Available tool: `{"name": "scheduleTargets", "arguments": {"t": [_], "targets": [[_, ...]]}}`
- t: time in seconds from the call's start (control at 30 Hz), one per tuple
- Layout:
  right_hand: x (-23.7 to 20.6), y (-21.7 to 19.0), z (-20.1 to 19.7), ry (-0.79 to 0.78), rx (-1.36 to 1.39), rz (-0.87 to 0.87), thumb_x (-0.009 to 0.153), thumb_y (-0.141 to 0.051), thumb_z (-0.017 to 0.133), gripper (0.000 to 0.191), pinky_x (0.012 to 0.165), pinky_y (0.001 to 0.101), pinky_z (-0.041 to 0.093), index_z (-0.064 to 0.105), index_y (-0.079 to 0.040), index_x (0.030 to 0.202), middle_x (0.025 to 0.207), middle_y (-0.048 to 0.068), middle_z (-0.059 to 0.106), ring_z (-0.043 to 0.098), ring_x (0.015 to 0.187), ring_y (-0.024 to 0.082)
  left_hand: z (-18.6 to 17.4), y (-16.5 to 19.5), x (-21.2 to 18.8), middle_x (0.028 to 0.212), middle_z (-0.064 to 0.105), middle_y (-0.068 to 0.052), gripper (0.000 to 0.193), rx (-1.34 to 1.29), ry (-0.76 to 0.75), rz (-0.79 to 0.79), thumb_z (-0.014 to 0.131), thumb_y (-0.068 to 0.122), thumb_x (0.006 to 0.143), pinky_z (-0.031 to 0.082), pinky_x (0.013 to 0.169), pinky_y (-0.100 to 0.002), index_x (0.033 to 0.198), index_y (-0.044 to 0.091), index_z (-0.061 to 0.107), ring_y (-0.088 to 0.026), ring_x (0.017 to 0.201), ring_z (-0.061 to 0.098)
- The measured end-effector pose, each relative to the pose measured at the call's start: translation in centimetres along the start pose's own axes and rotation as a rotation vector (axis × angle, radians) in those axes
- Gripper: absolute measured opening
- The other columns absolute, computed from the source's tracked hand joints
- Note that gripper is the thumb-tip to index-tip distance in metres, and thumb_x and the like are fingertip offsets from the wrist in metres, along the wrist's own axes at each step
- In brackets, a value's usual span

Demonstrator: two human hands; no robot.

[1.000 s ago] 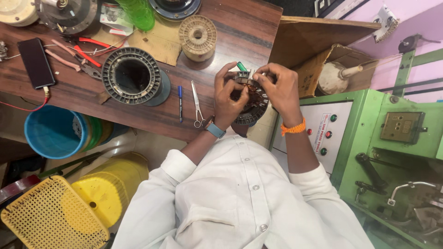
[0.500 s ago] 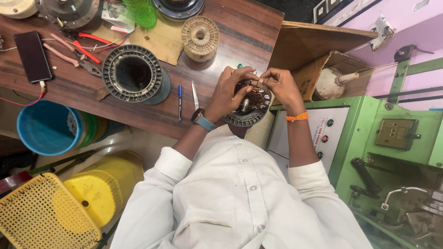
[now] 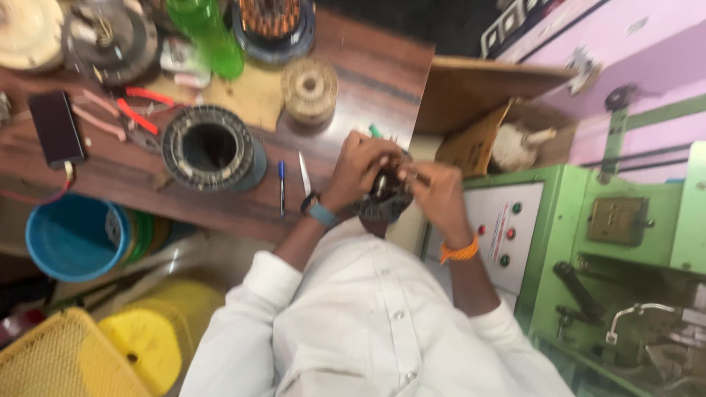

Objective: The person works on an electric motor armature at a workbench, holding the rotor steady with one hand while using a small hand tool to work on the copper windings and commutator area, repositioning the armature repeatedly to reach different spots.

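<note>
Both my hands grip a small dark round motor stator (image 3: 384, 200) held at the edge of the brown wooden table (image 3: 368, 81). My left hand (image 3: 360, 167), with a blue watch at the wrist, wraps over its left and top side. My right hand (image 3: 435, 190), with an orange band on the wrist, pinches its right side, fingertips on the windings. The picture is blurred, so the fine wires are hard to make out.
On the table lie a large ring-shaped stator (image 3: 209, 147), a wire spool (image 3: 309, 90), scissors (image 3: 304, 173), a blue pen (image 3: 282, 187), red pliers (image 3: 136, 110), a black phone (image 3: 55, 126) and a green bottle (image 3: 204, 33). A green machine (image 3: 610, 242) stands right; a blue bucket (image 3: 73, 235) and yellow basket (image 3: 59, 360) sit below left.
The view has shifted and blurred. My hands have stayed on the small stator, fingers drawing closer over its top.
</note>
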State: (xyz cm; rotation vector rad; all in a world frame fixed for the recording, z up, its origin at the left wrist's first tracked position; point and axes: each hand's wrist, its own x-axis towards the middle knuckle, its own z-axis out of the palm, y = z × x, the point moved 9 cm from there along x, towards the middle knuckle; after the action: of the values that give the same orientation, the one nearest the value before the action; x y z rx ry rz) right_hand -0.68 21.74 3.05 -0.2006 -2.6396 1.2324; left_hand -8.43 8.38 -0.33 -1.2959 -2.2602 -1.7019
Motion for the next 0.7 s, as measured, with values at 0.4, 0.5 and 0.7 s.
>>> {"name": "scheduleTargets", "arguments": {"t": [0.4,0.5,0.7], "targets": [[-0.8,-0.8,0.0,-0.080,0.062,0.063,0.084,-0.014,0.077,0.018,0.065,0.0349,0.055,0.078,-0.001,0.097,0.085,0.015,0.075,0.071,0.070,0.023,-0.9,1.3,0.2,0.143,0.053,-0.012,0.027,-0.048,0.008,0.169,0.086,0.010,0.072,0.048,0.104,-0.041,0.096,0.017,0.076,-0.030,0.117,0.052],[-0.9,-0.5,-0.2,-0.116,0.057,0.066,0.087,-0.017,0.076,0.018,0.063,0.0325,0.054,0.077,-0.002,0.096,0.081,0.013,0.074,0.068,0.067,0.020,-0.3,0.5,-0.4,0.139,0.054,-0.009,0.036,-0.051,0.016,0.102,0.089,0.016,0.076,0.047,0.107,-0.043,0.111,0.012,0.077,-0.030,0.121,0.052],[-1.7,-1.4,0.6,-0.199,0.040,-0.014,0.087,-0.015,0.079,0.018,0.063,0.0325,0.051,0.077,-0.001,0.098,0.081,0.012,0.072,0.063,0.067,0.017,-0.4,1.0,-1.9,0.139,0.053,-0.006,0.030,-0.046,0.076,0.181,0.088,0.009,0.076,0.047,0.108,-0.039,0.103,0.017,0.078,-0.027,0.124,0.051]]}}
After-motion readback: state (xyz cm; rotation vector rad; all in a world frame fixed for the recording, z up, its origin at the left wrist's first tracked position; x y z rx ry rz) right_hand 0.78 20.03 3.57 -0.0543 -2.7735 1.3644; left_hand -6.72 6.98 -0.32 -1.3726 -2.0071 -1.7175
